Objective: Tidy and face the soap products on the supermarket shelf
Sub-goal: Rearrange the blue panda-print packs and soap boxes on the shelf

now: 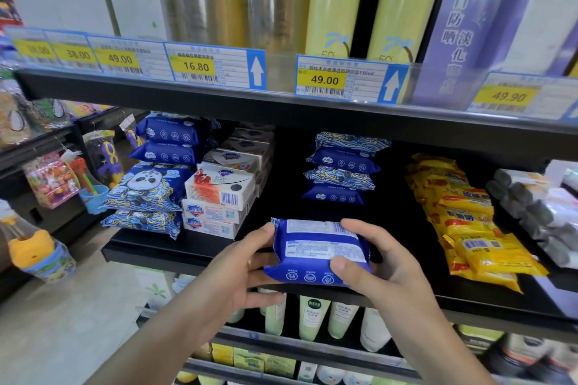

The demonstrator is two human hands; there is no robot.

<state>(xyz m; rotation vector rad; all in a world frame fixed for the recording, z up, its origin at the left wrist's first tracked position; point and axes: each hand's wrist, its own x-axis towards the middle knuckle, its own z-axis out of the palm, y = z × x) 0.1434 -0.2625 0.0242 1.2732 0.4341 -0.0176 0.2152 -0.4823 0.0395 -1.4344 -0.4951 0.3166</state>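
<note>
Blue soap packs [316,251] — nine; price tags [196,66] — six.

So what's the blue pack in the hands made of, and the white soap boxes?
The blue pack, held by the left hand and right hand, looks like thin, slightly glossy plastic film: it puckers and has crimped ends. The white soap boxes look like printed cardboard: flat faces, sharp folded edges, a printed barcode.
</note>
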